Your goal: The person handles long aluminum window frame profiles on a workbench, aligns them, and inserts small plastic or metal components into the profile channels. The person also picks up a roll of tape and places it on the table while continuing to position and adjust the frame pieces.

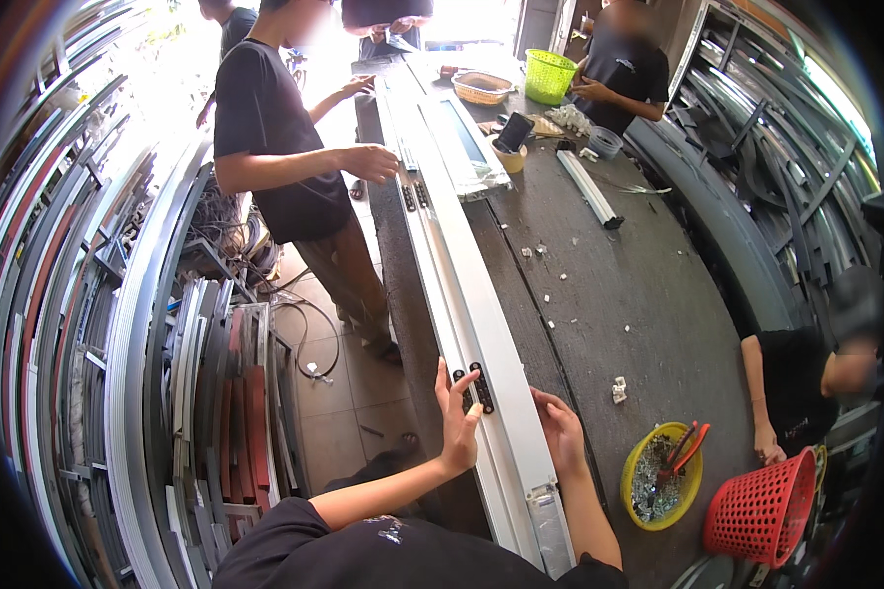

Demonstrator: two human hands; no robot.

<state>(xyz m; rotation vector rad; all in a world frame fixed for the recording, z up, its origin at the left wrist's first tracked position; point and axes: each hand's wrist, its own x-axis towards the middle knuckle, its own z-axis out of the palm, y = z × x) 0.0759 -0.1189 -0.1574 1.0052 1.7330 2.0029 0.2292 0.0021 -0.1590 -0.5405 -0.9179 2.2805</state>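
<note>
1. The left hand [459,432] has its fingers spread apart, fingertips at the black fittings [487,393] on the white profile [476,285].
2. The right hand [563,437] lies against the profile's right edge; whether it grips, I cannot tell.
3. The profile runs near to far along the left of the desk [619,294].
4. Pale print on the wearer's dark shirt [344,555] is unreadable.
5. Near right, a yellow bowl [630,483] holds small metal parts [651,494] and red-handled pliers [692,451], beside a red basket [756,515].
</note>
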